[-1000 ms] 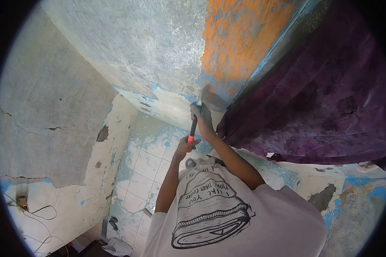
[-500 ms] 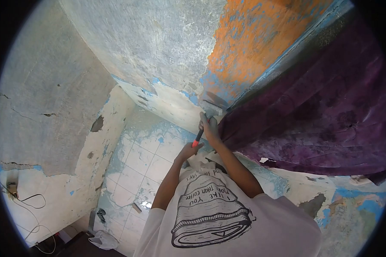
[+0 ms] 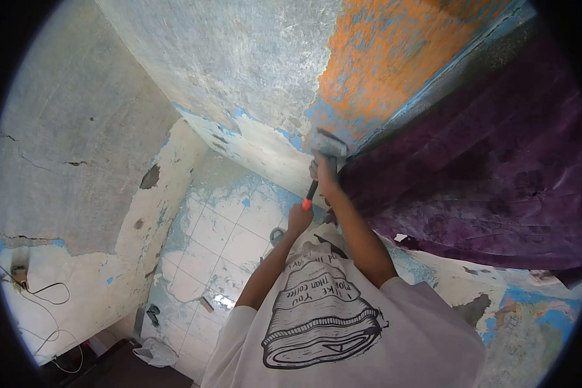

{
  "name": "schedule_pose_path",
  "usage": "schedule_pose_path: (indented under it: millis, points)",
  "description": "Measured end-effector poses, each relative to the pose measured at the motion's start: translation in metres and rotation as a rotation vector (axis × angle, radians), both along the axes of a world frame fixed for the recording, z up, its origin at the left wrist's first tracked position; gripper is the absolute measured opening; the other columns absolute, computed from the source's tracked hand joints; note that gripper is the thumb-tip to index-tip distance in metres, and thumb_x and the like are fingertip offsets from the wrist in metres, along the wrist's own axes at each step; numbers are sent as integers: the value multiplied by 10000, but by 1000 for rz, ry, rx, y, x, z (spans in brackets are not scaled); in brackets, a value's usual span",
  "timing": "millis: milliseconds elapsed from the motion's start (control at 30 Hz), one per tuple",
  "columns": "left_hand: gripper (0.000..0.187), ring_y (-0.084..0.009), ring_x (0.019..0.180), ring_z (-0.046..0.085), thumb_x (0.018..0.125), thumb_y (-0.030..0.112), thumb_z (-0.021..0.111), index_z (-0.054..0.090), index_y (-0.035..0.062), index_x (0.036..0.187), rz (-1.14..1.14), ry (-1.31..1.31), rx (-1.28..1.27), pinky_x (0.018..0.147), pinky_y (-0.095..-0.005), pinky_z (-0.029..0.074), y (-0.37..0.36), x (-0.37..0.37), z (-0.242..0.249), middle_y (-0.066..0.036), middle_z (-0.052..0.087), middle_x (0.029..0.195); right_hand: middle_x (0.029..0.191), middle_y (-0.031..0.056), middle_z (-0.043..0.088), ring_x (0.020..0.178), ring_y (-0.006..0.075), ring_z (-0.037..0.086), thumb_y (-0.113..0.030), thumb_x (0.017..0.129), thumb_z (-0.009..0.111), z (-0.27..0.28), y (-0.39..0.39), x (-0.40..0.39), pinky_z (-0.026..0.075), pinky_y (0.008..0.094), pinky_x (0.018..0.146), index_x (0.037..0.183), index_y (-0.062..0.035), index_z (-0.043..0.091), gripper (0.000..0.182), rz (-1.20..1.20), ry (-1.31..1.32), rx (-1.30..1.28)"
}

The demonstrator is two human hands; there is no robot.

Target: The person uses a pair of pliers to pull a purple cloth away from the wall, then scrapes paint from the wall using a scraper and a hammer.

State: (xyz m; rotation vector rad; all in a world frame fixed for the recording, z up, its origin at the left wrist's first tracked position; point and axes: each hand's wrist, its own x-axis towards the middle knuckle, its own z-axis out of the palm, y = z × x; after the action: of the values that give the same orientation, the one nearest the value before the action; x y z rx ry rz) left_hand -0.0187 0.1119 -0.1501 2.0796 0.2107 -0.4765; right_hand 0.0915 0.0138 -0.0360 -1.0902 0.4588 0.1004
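The left hand (image 3: 299,218) and right hand (image 3: 324,174) wrap the long-handled scraper (image 3: 330,146), blade near the purple curtain's (image 3: 472,161) edge; tiled floor (image 3: 223,233) spreads leftward.

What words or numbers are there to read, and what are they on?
"I LIKE YOU": on the shirt, partly lost in creases.
"MORE THAN COFFEE": on the shirt, under that, also creased.
Farther down the shirt: more letters, too folded to read for sure.
Tool: no words or numbers I can make out.
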Motion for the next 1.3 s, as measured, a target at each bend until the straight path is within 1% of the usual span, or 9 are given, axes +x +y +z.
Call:
schedule_pose_path:
  millis: [100,333,433,633,767,967,1067,1167,1300]
  points:
    - [286,-482,854,643,792,199,605,639,-85,783,109,9,13,777,-541,507,-8,3,16,-347,636,826,477,-49,277,333,94,258,-161,887,598,32,2,-1,195,280,345,721,-141,438,231,36,-36,-13]
    - [296,-470,885,646,780,209,604,647,-78,839,126,151,127,781,-523,519,10,-19,29,-333,649,873,476,-44,299,330,99,267,-161,885,583,-7,3,-9,196,284,343,677,-146,375,295,-29,201,25]
    - [310,-461,904,648,781,223,600,656,-70,864,154,132,138,793,-528,513,-1,-10,65,-299,664,883,473,-43,268,338,95,259,-151,889,565,1,-8,-5,186,280,352,663,-160,376,295,113,-78,189]
    - [313,-465,886,659,816,216,584,660,-74,907,88,174,217,793,-520,522,15,-24,46,-318,663,900,457,-38,238,354,116,229,-196,907,569,-10,-3,-16,202,289,380,607,-192,311,395,93,205,151]
    - [318,-463,886,661,813,224,593,661,-72,908,131,163,247,784,-521,524,19,-18,66,-319,662,911,469,-39,248,348,103,229,-160,899,559,9,-6,-14,190,282,376,648,-169,342,331,115,105,245]
    - [310,-445,913,664,794,235,605,671,-55,882,55,186,200,793,-519,529,13,-30,15,-301,672,897,482,-35,223,367,117,242,-179,905,571,-21,-8,-21,209,290,390,667,-168,353,322,88,203,126]
    - [319,-461,900,659,793,238,604,664,-58,895,43,155,197,785,-524,526,22,-16,51,-316,663,873,478,-36,227,364,119,249,-190,902,580,-30,-13,-9,217,286,390,648,-168,344,348,124,48,294]
    - [323,-470,890,653,786,227,604,659,-64,915,35,139,152,776,-528,523,19,-2,64,-319,661,887,461,-33,275,332,117,266,-189,876,587,39,-1,-3,213,288,355,616,-174,331,365,90,-55,104]
    - [333,-465,911,653,784,217,602,652,-83,919,19,151,163,782,-524,524,25,-8,47,-318,661,918,469,-38,232,346,114,228,-205,895,586,-25,-1,-6,207,294,361,638,-176,331,363,31,140,77]
